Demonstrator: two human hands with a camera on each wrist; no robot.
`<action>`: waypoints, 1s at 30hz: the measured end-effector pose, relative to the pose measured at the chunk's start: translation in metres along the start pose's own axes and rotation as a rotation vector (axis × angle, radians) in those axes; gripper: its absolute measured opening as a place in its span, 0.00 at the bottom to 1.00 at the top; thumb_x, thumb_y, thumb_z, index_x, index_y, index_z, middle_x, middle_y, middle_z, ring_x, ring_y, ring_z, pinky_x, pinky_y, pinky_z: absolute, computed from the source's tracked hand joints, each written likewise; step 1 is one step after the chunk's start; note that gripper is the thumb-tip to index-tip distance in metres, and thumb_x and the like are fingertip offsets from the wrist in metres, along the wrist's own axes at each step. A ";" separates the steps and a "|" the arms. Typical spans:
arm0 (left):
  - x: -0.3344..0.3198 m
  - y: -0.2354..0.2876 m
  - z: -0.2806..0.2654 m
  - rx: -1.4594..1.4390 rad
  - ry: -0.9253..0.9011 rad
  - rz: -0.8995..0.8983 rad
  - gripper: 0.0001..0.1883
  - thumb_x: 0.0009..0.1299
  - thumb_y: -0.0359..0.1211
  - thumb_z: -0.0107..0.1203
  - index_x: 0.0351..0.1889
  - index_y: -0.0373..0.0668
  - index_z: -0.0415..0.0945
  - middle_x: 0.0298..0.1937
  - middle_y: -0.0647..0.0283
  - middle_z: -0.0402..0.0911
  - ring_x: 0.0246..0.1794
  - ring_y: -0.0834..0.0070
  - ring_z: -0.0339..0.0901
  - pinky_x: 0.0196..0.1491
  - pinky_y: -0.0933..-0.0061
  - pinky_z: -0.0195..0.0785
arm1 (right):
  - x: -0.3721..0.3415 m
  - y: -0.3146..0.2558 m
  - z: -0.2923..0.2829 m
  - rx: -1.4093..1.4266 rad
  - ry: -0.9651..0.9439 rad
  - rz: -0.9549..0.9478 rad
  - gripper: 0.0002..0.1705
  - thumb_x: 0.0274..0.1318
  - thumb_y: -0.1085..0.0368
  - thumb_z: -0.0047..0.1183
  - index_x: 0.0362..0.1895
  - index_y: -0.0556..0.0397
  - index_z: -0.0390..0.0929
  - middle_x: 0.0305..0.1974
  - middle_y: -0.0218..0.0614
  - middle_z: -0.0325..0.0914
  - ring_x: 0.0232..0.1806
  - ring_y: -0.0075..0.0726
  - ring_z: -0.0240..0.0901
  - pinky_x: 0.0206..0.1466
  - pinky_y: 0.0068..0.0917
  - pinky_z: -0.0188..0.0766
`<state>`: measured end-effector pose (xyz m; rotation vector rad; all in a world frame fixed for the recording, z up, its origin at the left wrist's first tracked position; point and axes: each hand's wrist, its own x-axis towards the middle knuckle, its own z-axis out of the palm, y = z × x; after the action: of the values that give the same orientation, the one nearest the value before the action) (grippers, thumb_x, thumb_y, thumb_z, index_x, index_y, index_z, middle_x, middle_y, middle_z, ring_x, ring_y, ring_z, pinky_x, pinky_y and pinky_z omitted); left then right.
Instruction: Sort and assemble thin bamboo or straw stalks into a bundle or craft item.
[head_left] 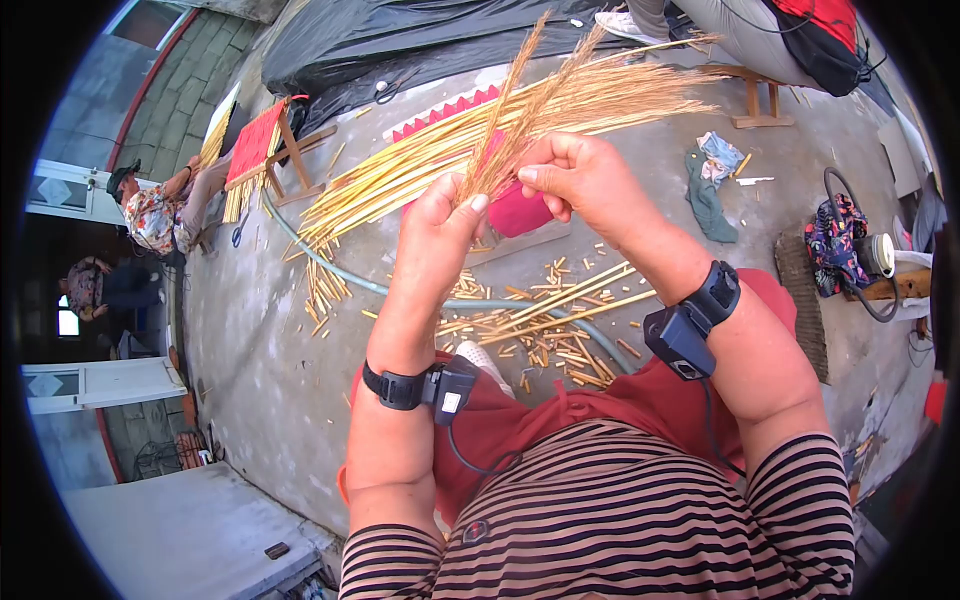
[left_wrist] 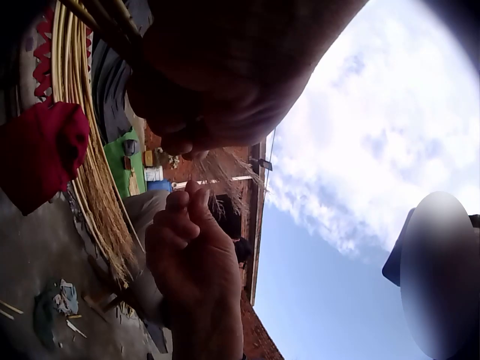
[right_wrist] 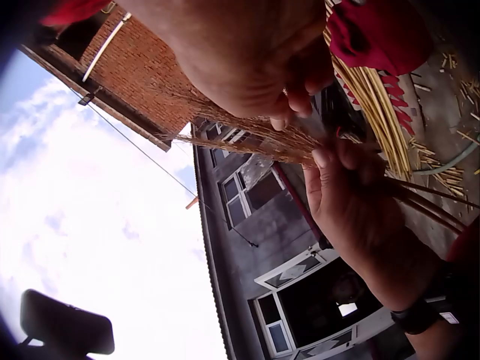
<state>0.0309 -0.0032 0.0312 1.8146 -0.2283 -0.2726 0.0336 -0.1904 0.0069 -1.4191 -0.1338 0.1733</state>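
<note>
We find the bunch of feathery stalks in the left hand. That hand's grip is closed about the stalks, thumb laid along them just below the heads. In the head view the heads run from this grip toward 1 o'clock, loosely parted into 2 plumes. In the right wrist view the bare stalks leave the same grip toward 4 o'clock.

The right hand stands at between 2 and 3 o'clock of the left, fingers curled and thumb tip meeting the forefinger, just beside the base of the heads. We cannot tell whether its grip pinches a strand. We judge this crosswise approach to the bunch's long axis to be the governing relation; the left hand is nearer, having hold of it.

At 12 o'clock beyond the hands lies a pile of stalks on the floor.

Markings: we note a crest patch on the striped shirt and a white label on the left wrist camera. We can read no brand or lettering on either.
</note>
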 end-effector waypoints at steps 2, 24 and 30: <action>-0.001 0.005 0.000 -0.063 0.041 0.008 0.10 0.68 0.33 0.49 0.46 0.43 0.70 0.23 0.77 0.66 0.20 0.91 0.57 0.22 0.89 0.48 | 0.000 0.003 0.001 -0.052 -0.026 0.018 0.07 0.55 0.66 0.54 0.35 0.56 0.76 0.24 0.26 0.74 0.19 0.14 0.64 0.21 0.15 0.62; 0.003 -0.006 0.002 0.227 0.053 0.107 0.14 0.67 0.31 0.53 0.49 0.35 0.72 0.35 0.69 0.79 0.34 0.82 0.71 0.40 0.77 0.66 | -0.002 0.010 0.014 -0.827 0.287 -0.476 0.06 0.50 0.65 0.52 0.29 0.55 0.74 0.22 0.45 0.76 0.23 0.45 0.73 0.26 0.37 0.68; -0.007 0.018 -0.006 -0.080 0.053 -0.015 0.08 0.67 0.33 0.52 0.42 0.42 0.74 0.24 0.77 0.67 0.19 0.92 0.56 0.20 0.89 0.46 | 0.019 0.001 -0.025 -0.922 0.399 -0.447 0.11 0.53 0.59 0.49 0.29 0.55 0.75 0.20 0.45 0.76 0.23 0.47 0.75 0.27 0.38 0.71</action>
<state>0.0259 -0.0002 0.0503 1.7431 -0.1643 -0.2413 0.0568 -0.2107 0.0018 -2.2576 -0.2094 -0.6171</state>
